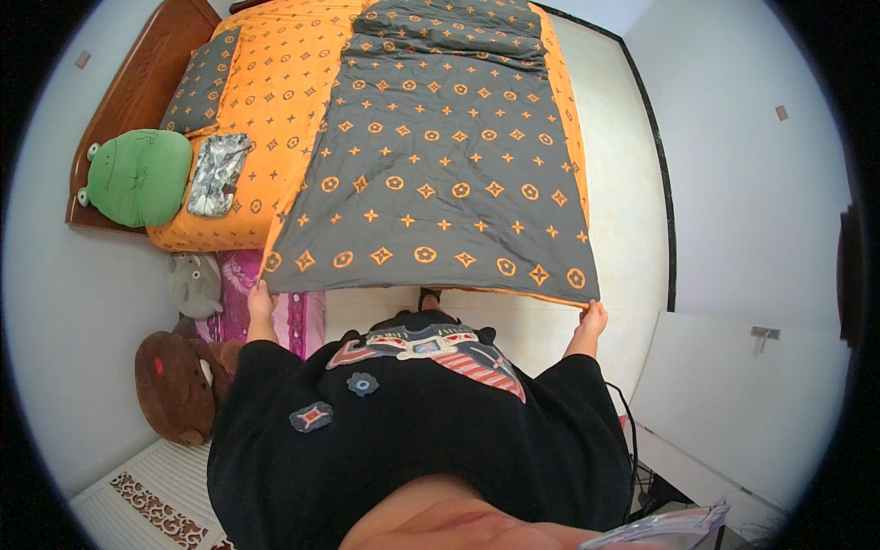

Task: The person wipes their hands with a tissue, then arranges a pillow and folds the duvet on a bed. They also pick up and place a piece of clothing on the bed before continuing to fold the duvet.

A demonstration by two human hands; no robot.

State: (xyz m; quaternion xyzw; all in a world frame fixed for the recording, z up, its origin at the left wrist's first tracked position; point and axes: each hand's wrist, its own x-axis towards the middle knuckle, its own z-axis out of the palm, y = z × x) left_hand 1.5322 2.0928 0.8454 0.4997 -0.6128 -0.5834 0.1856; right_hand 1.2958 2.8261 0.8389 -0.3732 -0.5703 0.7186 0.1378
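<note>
A dark grey quilt [440, 165] with orange flower and star motifs is drawn out from the bed towards me. My left hand [262, 302] grips its near left corner, and my right hand [592, 320] pinches the near right corner. Between the two hands the front edge hangs stretched almost straight above the floor, showing a strip of orange underside. Farther back the quilt lies in folds over the orange patterned bed sheet [275, 89].
Left on the bed are a green frog cushion [141, 179], a grey pillow [203, 82] and a folded grey-white item [218, 175] against the wooden headboard [148, 89]. A brown plush toy [175, 388], a grey plush [194, 285] and purple bedding [240, 275] sit nearer. A white door [729, 392] stands right.
</note>
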